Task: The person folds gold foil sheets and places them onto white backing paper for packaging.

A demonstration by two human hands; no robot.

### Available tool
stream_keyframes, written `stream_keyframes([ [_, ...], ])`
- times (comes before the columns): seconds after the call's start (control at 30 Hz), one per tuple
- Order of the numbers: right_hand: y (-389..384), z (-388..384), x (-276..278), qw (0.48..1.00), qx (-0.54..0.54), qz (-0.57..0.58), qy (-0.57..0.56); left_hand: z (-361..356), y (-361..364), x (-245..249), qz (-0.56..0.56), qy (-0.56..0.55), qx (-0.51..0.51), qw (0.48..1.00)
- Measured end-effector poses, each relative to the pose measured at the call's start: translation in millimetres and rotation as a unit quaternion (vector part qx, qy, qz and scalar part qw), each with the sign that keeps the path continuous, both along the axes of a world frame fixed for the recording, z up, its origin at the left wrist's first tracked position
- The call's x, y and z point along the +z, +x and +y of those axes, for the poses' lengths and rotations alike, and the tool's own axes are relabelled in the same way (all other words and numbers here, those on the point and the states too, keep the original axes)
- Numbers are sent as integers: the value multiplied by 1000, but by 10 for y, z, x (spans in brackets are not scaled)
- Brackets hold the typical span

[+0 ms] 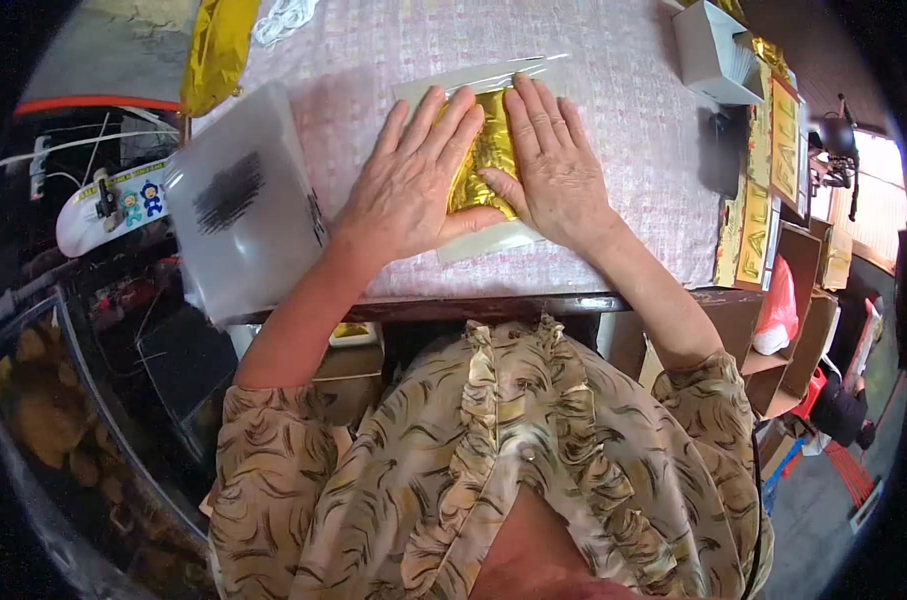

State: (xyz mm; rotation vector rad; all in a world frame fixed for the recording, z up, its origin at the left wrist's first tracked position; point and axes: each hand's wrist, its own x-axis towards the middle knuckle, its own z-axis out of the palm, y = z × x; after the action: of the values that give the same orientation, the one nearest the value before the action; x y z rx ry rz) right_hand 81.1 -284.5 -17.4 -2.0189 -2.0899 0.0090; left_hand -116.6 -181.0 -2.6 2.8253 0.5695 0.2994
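Left hand (405, 190) and right hand (565, 185) both lie open, palms down, on the gold foil (494, 140) — pretty sure that's to hold it flat against the table (653, 200) beneath them.

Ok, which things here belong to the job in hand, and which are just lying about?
In the job:
gold foil
clear plastic around it
left hand and right hand, flat on them

Apparently lying about:
frosted plastic, left, possibly supplies
second gold piece, upper left
white box, upper right

Apparently a workshop: cloth-covered table (653, 200), open cardboard boxes (819, 325), grey floor (823, 515).
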Motion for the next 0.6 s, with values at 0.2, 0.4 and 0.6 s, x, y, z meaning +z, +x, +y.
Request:
stream_keyframes([
  [0.2, 132, -72, 60, 993, -22, 107, 35, 28, -36, -62, 2, 26, -4, 1000],
  [0.4, 591, -552, 77, 983, -117, 121, 73, 377, -149, 306, 49, 30, -11, 998],
  [0.6, 411, -893, 448, 979, -37, 200, 4, 216, -25, -143, -84, 35, 188, 978],
])
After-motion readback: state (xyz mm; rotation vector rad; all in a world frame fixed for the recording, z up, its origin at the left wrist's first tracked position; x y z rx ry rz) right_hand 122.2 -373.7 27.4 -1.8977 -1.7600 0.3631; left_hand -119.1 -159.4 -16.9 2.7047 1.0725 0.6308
